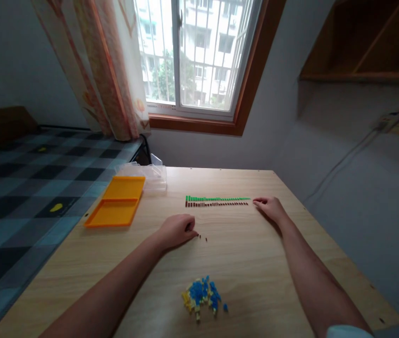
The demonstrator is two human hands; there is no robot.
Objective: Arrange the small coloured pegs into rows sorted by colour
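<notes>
Above the table's middle, my left hand [178, 230] is closed, fingers curled and thumb pointing right. Its thumb tip is beside a few loose, tiny brown building blocks [206, 239]; whether it holds one is hidden. My right hand [270, 209] pinches at the right end of two long rows, and what lies between its fingertips is too small to make out. The far row is of green blocks [213, 199], and the near row is of brown blocks [213, 204]. Both rows have taller pieces at the left and smaller ones toward the right.
A pile of blue and yellow blocks [201, 295] lies near the front of the wooden table [143, 291]. Back left are an open orange tray [114, 212] and clear plastic boxes [155, 177]. A bed [54, 178] adjoins on the left; a window [202, 61] is ahead.
</notes>
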